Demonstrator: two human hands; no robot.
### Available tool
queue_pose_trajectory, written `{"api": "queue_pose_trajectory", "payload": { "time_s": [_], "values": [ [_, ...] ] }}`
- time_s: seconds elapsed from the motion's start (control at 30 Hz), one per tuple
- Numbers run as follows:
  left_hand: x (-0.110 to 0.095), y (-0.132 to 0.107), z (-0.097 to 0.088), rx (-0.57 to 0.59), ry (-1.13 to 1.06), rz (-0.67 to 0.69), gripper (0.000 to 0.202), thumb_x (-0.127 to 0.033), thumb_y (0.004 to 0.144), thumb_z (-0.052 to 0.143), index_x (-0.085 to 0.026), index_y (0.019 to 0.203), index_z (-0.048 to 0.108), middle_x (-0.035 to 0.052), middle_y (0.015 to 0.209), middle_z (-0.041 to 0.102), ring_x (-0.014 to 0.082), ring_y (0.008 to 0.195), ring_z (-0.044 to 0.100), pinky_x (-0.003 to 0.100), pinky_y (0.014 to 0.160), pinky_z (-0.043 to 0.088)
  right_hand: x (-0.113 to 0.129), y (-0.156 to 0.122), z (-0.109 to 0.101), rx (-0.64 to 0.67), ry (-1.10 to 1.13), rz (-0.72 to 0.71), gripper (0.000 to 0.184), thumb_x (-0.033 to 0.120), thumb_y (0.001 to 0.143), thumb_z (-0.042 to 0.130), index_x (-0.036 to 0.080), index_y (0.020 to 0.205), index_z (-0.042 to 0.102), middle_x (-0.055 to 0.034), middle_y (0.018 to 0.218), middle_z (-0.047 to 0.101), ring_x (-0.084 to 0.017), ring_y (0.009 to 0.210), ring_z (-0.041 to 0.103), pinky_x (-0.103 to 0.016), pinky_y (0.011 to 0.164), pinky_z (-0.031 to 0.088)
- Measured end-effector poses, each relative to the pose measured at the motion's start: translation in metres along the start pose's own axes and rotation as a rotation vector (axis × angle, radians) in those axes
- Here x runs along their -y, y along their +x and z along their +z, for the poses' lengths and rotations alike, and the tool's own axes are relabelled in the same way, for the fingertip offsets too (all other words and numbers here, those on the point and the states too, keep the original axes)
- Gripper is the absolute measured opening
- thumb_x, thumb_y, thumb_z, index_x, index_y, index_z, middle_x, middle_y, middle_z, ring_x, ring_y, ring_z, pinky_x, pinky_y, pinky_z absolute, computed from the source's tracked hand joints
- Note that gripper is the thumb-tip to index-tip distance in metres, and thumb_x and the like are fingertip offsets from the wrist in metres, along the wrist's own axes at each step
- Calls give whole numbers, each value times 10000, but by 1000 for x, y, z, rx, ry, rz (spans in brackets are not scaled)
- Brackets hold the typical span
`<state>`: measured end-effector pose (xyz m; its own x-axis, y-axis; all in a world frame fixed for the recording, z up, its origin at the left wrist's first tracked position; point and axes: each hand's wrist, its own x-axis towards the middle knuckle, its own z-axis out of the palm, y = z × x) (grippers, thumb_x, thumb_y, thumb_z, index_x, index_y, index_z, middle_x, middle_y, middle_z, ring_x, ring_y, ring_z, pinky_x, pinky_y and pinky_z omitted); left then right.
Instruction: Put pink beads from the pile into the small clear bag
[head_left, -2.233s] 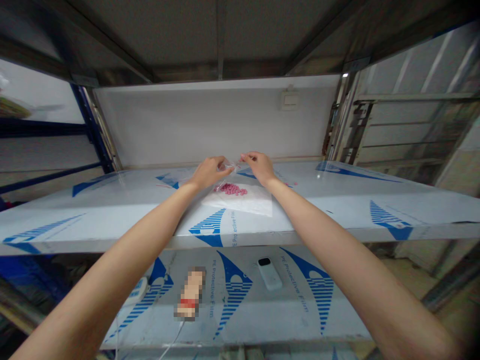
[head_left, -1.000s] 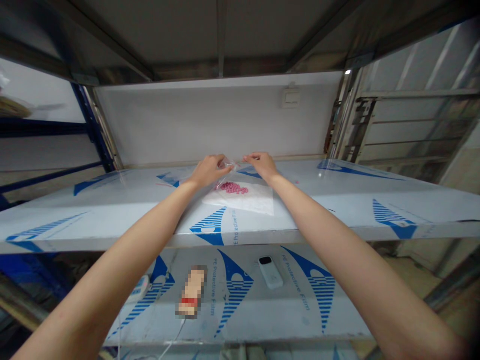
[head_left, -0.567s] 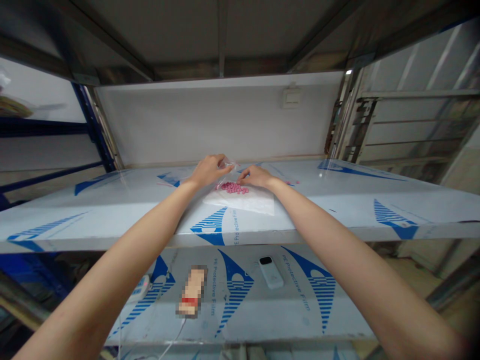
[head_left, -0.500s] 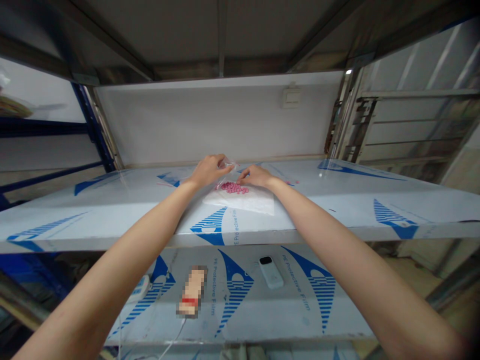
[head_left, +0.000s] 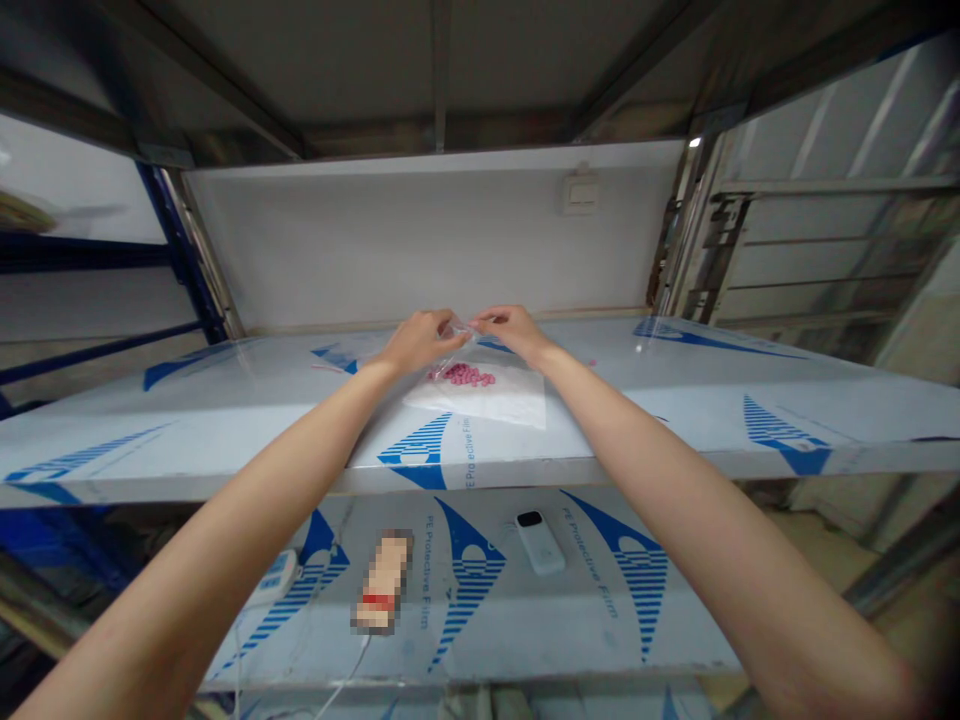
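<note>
My left hand (head_left: 426, 340) is closed on a clear plastic bag (head_left: 454, 336), holding it up over the shelf. At the bag's mouth is my right hand (head_left: 511, 328), its thumb and fingers pinched together with a speck of pink at the tips, seemingly a small bead. Just below both hands, a pile of small pink beads (head_left: 471, 376) lies on a white sheet (head_left: 510, 400). Part of the bag hangs in front of the pile's left side, so I cannot tell how many beads are inside it.
The film-covered shelf (head_left: 675, 400) has its front edge beneath my forearms, with another shelf low overhead. On the lower shelf lie a pale phone (head_left: 541, 545), a pixelated object (head_left: 384, 580) on a white cable and a white device (head_left: 277, 575). A wall switch (head_left: 581, 193) is behind.
My right hand has risen from the pink beads and moved up and slightly back to the bag's mouth. The left hand keeps its hold on the bag in the same place.
</note>
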<state>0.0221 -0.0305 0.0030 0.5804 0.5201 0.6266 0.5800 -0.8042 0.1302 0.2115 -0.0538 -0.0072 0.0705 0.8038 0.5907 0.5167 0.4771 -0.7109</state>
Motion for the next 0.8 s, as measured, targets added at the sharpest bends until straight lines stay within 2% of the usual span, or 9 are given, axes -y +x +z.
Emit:
{"api": "queue_pose_trajectory", "payload": {
  "time_s": [0.07, 0.17, 0.23, 0.27, 0.4, 0.43, 0.5, 0.8],
  "values": [
    [1, 0, 0, -1, 0, 5, 327, -488, 869, 548, -176, 816, 630, 52, 807, 677, 156, 655, 567, 277, 613, 359, -1, 1, 1, -29, -56, -3, 107, 235, 799, 668, 157, 822, 736, -63, 874, 738, -172, 823, 651, -303, 829, 484],
    [3, 1, 0, -23, 6, 3, 317, -477, 870, 551, -176, 787, 612, 53, 795, 673, 151, 646, 560, 277, 609, 357, -2, 2, -3, -163, -146, 13, 157, 283, 823, 643, 176, 876, 745, -65, 946, 740, -188, 888, 658, -316, 856, 480],
    [4, 1, -1, -32, 16, -4, 328, -486, 870, 548, -178, 774, 604, 55, 784, 670, 153, 648, 559, 277, 605, 356, -5, 1, -7, -162, -205, 65, 151, 267, 827, 638, 173, 874, 746, -70, 962, 743, -191, 901, 662, -313, 859, 477],
    [5, 1, -2, -34, 22, -6, 336, -494, 871, 544, -179, 771, 603, 56, 777, 666, 156, 651, 559, 277, 606, 357, -6, 0, -9, -96, -220, 91, 134, 246, 821, 644, 168, 859, 746, -70, 955, 746, -188, 896, 665, -305, 855, 476],
    [6, 0, -3, -34, 22, -7, 349, -505, 872, 535, -178, 769, 605, 55, 768, 659, 166, 653, 562, 283, 613, 363, -13, -5, -13, 348, -246, 126, 55, 146, 741, 708, 161, 776, 747, -50, 882, 755, -171, 843, 668, -266, 831, 479],
    [6, 0, -3, -34, 20, -7, 347, -502, 872, 537, -178, 766, 603, 56, 769, 659, 168, 652, 563, 284, 612, 362, -14, -6, -14, 413, -256, 117, 59, 141, 729, 716, 164, 771, 750, -44, 875, 755, -171, 839, 667, -266, 832, 480],
    [6, 0, -2, -32, 19, -4, 341, -496, 871, 540, -178, 757, 596, 55, 770, 661, 167, 648, 560, 282, 606, 357, -15, -7, -14, 463, -276, 104, 61, 154, 727, 716, 170, 769, 756, -39, 868, 755, -175, 833, 665, -278, 834, 482],
    [4, 0, -3, -19, 28, -26, 336, -502, 864, 541, -184, 767, 590, 67, 802, 672, 171, 666, 555, 273, 604, 335, -13, -10, -14, 494, -256, 109, 63, 170, 732, 706, 178, 761, 761, -50, 869, 757, -187, 836, 667, -308, 856, 486]
  ]
}}
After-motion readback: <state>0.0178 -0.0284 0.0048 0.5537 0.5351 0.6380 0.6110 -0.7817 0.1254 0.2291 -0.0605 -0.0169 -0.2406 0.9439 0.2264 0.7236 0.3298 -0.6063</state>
